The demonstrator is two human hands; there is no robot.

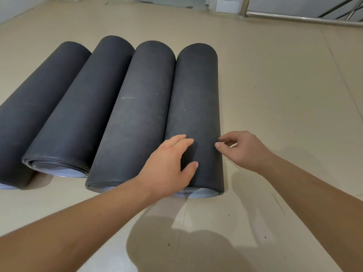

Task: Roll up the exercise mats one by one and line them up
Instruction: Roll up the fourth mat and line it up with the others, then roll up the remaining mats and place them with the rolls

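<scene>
Several dark grey rolled exercise mats lie side by side on the beige floor, their long axes running away from me. My left hand (170, 163) rests with straight fingers on the near end of the rightmost roll (196, 99), its thumb spread over the top. My right hand (241, 150) hovers at that roll's right edge with loosely curled fingers that hold nothing; its fingertips reach the roll's side. Pressed against this roll on its left is another roll (137, 114), followed by one (82, 107) whose spiral end with a pale inner layer shows, and the leftmost roll (33, 103).
Bare beige tiled floor (284, 95) spreads to the right of the rolls and in front of them. A metal railing (294, 17) runs along the far right. A white wall base and doorway lie at the far top.
</scene>
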